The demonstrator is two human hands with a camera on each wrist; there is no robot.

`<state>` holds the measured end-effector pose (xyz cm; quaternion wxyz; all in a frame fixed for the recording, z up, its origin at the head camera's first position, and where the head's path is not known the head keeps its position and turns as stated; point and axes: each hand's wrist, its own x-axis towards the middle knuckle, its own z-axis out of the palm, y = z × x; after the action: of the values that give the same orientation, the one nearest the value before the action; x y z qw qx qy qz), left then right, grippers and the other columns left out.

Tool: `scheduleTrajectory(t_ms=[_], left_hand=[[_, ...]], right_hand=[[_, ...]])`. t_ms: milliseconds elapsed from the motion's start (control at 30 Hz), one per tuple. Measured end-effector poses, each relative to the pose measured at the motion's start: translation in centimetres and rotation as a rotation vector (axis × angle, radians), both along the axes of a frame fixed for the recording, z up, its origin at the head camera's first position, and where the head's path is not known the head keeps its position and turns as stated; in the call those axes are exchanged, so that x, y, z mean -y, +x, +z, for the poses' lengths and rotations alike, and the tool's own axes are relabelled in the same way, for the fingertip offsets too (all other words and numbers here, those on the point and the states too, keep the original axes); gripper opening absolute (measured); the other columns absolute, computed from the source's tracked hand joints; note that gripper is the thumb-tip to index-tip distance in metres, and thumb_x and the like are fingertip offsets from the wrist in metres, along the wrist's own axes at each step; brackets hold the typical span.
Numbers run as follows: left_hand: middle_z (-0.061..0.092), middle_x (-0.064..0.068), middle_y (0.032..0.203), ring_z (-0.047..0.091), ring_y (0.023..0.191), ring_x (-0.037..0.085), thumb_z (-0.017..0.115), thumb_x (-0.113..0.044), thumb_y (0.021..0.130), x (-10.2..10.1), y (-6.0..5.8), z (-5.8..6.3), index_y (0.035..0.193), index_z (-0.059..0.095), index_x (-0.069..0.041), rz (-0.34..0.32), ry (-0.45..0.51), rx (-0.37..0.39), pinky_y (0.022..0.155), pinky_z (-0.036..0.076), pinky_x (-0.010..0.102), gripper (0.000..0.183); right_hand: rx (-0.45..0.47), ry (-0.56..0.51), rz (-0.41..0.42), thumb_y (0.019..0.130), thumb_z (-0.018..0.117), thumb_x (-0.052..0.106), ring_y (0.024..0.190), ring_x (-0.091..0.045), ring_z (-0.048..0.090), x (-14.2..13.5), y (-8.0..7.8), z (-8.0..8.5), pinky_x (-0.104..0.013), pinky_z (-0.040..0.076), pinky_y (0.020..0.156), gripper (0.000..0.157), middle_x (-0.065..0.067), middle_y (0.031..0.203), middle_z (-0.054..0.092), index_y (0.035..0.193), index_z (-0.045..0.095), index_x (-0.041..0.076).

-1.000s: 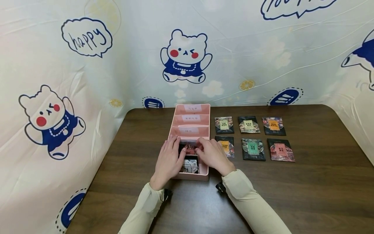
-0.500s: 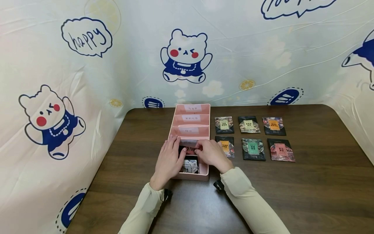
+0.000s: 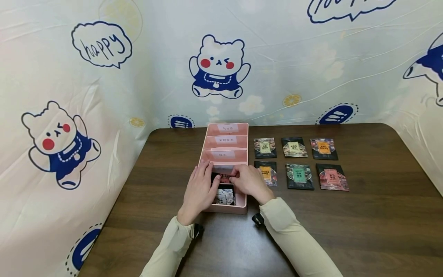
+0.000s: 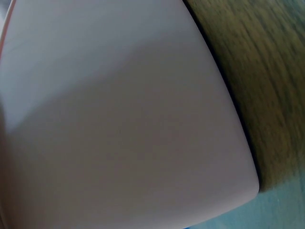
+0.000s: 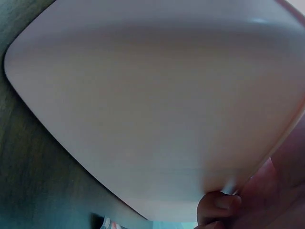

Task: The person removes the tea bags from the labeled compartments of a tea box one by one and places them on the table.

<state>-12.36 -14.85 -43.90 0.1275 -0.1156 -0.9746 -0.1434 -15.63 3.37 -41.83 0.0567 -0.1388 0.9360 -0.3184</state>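
A pink divided box (image 3: 226,209) stands on the table in the head view. In its second compartment from the front lies a dark and red tea sachet (image 3: 225,179). My right hand (image 3: 252,181) reaches over the box's right wall, fingers curled, and pinches the sachet's right side; the fingertips are partly hidden. My left hand (image 3: 197,190) rests along the left wall with fingers straight, its thumb near the sachet's left side. A black and white sachet (image 3: 225,196) sits in the front compartment. In the right wrist view, curled fingers (image 5: 217,205) show by the outer wall.
Right of the box, several sachets lie in two rows, including a green one (image 3: 299,176), a pink one (image 3: 333,177) and an orange one (image 3: 324,148). Labelled compartments (image 3: 225,155) fill the box's far part. A printed curtain (image 3: 277,77) hangs behind the table (image 3: 373,215).
My right hand and forearm have shifted slightly left, and the right fingers cover a little more of the red sachet. My left hand stays where it was.
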Motion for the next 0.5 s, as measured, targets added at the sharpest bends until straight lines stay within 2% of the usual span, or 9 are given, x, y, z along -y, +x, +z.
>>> scheduleTrajectory(t_ms=[267, 500], left_hand=[[0.046, 0.020, 0.145, 0.033, 0.143, 0.033, 0.045, -0.034, 0.100, 0.07, 0.00, -0.11, 0.138, 0.048, 0.002, 0.002, -0.002, -0.001, 0.118, 0.026, 0.048, 0.053], [0.045, 0.020, 0.146, 0.032, 0.144, 0.033, 0.044, -0.034, 0.100, 0.07, 0.05, -0.01, 0.139, 0.047, 0.003, -0.003, 0.006, 0.009, 0.118, 0.026, 0.048, 0.053]], right_hand=[[-0.003, -0.005, -0.013, 0.085, 0.070, 0.025, 0.060, -0.012, 0.053, 0.11, 0.05, -0.18, -0.034, 0.039, 0.068, 0.008, 0.007, 0.064, 0.060, 0.079, 0.067, 0.020], [0.002, -0.026, -0.022, 0.086, 0.069, 0.024, 0.058, -0.013, 0.052, 0.14, 0.03, -0.26, -0.030, 0.037, 0.060, 0.010, 0.006, 0.062, 0.059, 0.078, 0.065, 0.020]])
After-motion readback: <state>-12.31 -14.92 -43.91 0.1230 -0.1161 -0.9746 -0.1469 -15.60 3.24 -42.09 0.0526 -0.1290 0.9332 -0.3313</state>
